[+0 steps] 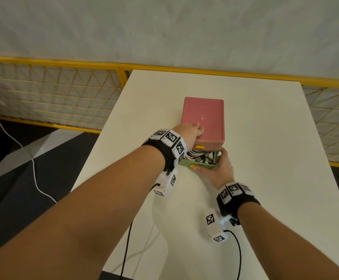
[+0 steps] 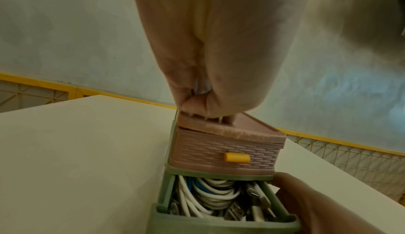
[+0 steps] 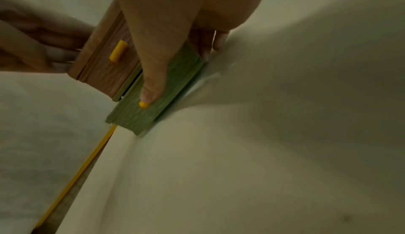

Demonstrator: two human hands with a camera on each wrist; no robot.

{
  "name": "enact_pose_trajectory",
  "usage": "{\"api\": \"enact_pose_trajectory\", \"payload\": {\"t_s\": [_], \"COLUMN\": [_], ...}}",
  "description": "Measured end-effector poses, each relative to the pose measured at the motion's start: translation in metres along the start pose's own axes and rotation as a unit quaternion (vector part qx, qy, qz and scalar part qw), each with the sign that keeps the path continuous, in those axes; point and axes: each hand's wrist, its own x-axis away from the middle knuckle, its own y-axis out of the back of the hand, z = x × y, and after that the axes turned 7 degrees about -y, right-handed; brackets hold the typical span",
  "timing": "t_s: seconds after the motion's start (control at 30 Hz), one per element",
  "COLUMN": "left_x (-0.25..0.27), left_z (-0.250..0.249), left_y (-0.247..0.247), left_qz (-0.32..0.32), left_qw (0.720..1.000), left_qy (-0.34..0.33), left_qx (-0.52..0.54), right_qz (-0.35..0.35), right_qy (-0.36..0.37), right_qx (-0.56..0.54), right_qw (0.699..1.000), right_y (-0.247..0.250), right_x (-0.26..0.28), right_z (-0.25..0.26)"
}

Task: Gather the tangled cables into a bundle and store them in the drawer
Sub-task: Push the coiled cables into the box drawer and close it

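Presently, risk: white cables (image 2: 210, 192) heaped at 12 o'clock in the green drawer (image 1: 202, 166) may snag under the pink drawer (image 2: 223, 154) as right hand (image 1: 218, 171), gripping the front, pushes; left hand (image 1: 192, 131) lies flat on the organizer lid (image 1: 207, 116).

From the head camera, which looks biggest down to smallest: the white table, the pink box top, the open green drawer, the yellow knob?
1. white table
2. pink box top
3. open green drawer
4. yellow knob, clearly smallest

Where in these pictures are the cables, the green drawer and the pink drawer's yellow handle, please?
cables (image 2: 210, 196): left wrist view, on the white coils inside the drawer.
green drawer (image 3: 140, 118): right wrist view, on its ribbed front face.
yellow handle (image 2: 236, 157): left wrist view, on the handle's middle.
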Motion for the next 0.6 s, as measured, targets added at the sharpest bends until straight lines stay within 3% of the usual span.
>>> {"api": "enact_pose_trajectory", "payload": {"t_s": [0.23,0.4,0.6], "left_x": [-0.003,-0.004,-0.004], "left_z": [0.000,-0.001,0.003], "left_y": [-0.001,0.005,0.004], "left_qz": [0.004,0.017,-0.005], "left_qw": [1.000,1.000,1.000], "left_qy": [0.013,0.016,0.007], "left_qx": [0.007,0.007,-0.009], "right_qz": [-0.060,-0.106,-0.055], "right_qy": [-0.052,-0.020,-0.063], "right_qx": [0.036,0.085,0.139], "right_qw": [0.996,0.991,0.987], "right_y": [-0.001,-0.002,0.007], "right_x": [-0.024,-0.013,-0.040], "right_z": [0.013,0.013,0.014]}}
